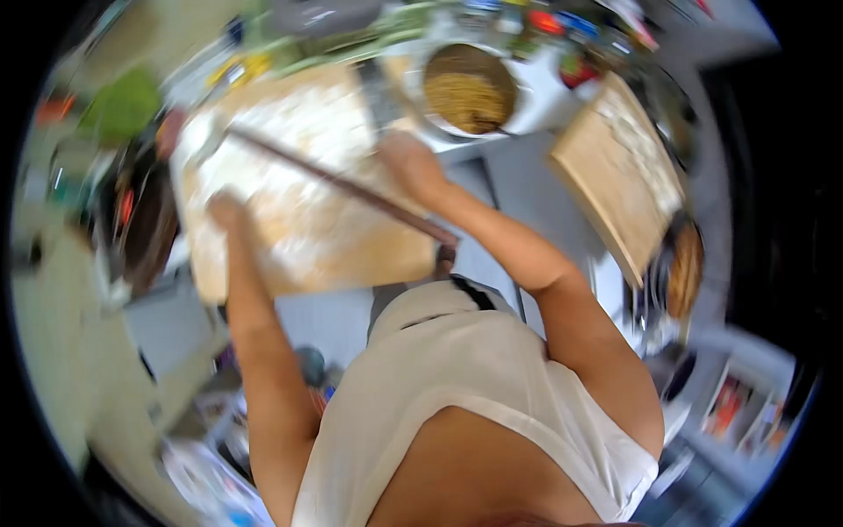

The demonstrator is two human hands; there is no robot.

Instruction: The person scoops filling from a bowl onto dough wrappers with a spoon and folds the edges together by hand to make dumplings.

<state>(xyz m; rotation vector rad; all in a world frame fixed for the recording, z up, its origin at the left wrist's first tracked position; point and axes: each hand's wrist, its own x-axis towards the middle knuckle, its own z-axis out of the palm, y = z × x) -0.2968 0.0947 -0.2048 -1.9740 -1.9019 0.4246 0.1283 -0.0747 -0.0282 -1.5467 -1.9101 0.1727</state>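
My left hand [226, 211] is over the left part of a wooden board [404, 250] covered in white flour [299, 114]. Motion smears its fingers, so I cannot tell what it holds. My right hand [408, 160] is at the board's right edge and looks closed; what is in it, if anything, is hidden. Just beyond it is a dark grey flat strip [378, 92], too blurred to name. A long brown rolling pin [338, 183] lies slantwise across the board between my hands. A pale, blurred shape [204, 139] sits by its far end.
Behind my right hand stands a metal pot [509, 88] with yellowish crumbly food. A second wooden board [588, 167] with pale dough pieces [645, 149] is at the right. Jars and packets crowd the back; a dark round pan [149, 224] is at the left.
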